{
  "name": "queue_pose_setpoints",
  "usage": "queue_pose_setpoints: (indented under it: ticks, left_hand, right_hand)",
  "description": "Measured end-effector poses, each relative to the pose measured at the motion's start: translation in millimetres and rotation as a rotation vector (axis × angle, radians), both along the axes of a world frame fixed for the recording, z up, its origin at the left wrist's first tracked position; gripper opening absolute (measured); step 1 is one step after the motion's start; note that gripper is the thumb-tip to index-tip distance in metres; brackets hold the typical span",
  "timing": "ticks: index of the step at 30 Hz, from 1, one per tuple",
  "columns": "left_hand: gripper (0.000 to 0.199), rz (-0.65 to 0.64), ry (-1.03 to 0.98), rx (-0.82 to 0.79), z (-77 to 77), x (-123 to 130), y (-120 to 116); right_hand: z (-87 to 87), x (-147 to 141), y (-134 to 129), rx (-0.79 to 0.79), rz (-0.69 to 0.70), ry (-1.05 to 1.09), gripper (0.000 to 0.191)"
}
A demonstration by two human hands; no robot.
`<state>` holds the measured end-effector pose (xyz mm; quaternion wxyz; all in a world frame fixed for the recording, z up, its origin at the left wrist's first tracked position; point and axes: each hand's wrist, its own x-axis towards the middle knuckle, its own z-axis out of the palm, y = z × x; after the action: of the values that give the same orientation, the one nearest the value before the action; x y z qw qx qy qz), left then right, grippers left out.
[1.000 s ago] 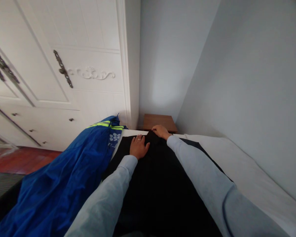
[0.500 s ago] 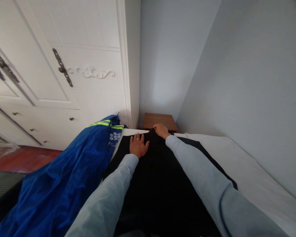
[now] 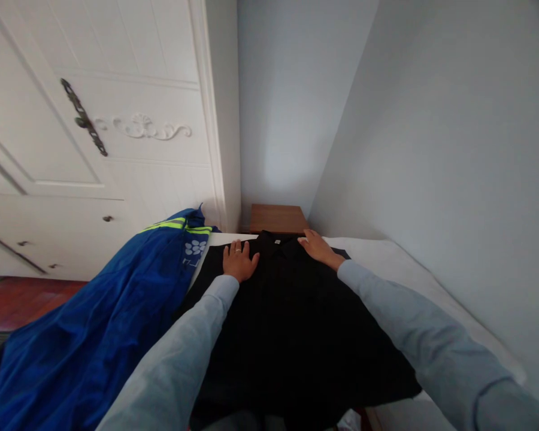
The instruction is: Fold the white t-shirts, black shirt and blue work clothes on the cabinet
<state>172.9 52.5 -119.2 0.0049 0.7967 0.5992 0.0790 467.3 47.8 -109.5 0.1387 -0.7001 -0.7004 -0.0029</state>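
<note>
A black collared shirt (image 3: 291, 323) lies spread out in front of me, its collar at the far end with a small pale label inside. My left hand (image 3: 240, 261) rests flat on the shirt left of the collar, fingers apart, a ring on one finger. On the other side, my right hand (image 3: 320, 246) is at the shirt just right of the collar, its fingers stretched out and thumb apart, holding nothing. To the left, a blue garment (image 3: 103, 317) with yellow-green reflective stripes and a pale printed mark lies beside the shirt.
A white wardrobe (image 3: 161, 179) with dark metal handles stands at the left. Behind the collar is a brown wooden bedside table (image 3: 278, 218). White bedding (image 3: 386, 254) runs along the grey wall (image 3: 440, 137) on the right. Reddish flooring (image 3: 31, 299) shows at the lower left.
My right hand has let go of the collar and moved right, its fingers now spread. The collar lies opened out with its label showing. My left hand stays on the shirt; the view has turned slightly right.
</note>
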Motion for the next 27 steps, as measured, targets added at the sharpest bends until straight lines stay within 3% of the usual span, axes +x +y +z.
queue_pose_setpoints:
  ticks: [4,7,13,21,24,27]
  left_hand:
    - [0.075,0.005,0.025,-0.03,2.8,-2,7]
    - [0.077,0.009,0.039,-0.078,4.2,-3,14]
    - [0.079,-0.014,0.068,-0.114,4.4,-5,27]
    - [0.078,-0.035,0.07,-0.125,8.4,-1,41]
    - [0.077,-0.035,0.055,-0.071,5.8,-1,41]
    - [0.076,-0.03,0.044,-0.04,2.8,-2,39]
  right_hand:
    - [-26.4,22,-27,-0.044,0.036,-0.061,0.056]
    - [-34.6,24,-29,-0.057,0.056,-0.1,0.061]
    - [-30.1,23,-4,-0.145,-0.042,-0.054,0.062]
    - [-27.9,27,14,-0.181,-0.076,-0.04,0.062]
    - [-27.7,26,13,-0.117,-0.059,-0.04,0.061]
    - [-24.5,23,6,0.048,-0.029,-0.034,0.054]
